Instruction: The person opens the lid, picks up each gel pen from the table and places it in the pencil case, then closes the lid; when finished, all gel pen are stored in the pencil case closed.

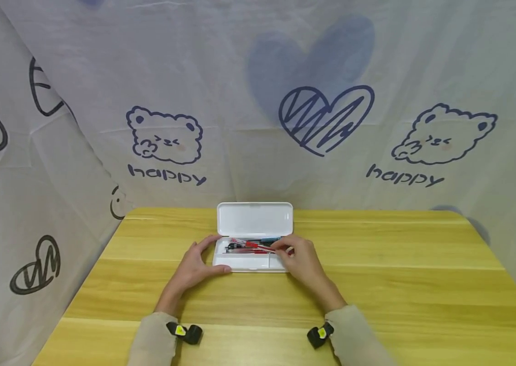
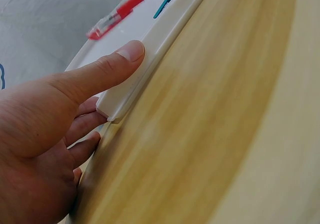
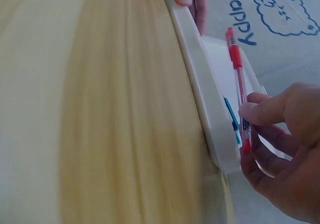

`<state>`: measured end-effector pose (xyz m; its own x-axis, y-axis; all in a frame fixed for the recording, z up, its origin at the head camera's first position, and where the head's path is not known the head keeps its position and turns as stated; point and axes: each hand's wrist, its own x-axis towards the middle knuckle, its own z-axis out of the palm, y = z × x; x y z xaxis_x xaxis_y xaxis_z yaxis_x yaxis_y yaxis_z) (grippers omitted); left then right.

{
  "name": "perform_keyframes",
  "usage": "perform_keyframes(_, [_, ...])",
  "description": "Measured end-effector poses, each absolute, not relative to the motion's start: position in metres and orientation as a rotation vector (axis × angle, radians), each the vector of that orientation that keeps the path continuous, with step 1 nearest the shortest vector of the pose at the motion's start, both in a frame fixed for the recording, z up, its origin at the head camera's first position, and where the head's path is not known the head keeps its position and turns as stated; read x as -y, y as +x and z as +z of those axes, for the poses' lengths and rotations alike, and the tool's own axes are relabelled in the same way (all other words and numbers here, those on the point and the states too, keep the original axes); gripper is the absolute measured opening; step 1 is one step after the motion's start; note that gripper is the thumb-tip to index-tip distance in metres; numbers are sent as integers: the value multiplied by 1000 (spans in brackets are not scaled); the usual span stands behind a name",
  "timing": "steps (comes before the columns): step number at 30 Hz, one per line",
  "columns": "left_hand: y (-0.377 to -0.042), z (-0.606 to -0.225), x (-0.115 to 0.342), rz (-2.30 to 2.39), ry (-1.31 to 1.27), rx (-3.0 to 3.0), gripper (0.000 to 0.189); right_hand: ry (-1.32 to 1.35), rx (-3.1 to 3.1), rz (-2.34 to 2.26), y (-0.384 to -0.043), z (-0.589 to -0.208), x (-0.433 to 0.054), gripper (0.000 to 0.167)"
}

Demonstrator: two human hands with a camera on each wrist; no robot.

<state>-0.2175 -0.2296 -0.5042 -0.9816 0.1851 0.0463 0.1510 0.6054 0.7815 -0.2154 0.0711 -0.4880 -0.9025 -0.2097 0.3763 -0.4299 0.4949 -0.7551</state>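
"happy" under each bear on the cloth backdrop (image 1: 258, 101), apparently twice

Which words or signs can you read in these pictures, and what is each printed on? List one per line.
"happy" under the left bear drawing on the backdrop cloth.
"happy" under the right bear drawing on the same cloth; it also shows in the right wrist view.
The pens in the white pencil case: any print is too small to read.
The case itself shows no text.
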Motion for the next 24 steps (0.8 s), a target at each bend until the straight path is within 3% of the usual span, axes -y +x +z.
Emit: perform_keyframes(24, [-218, -505, 229, 1342, 303, -2783, 90, 619, 2624, 1046, -218, -487, -54, 14])
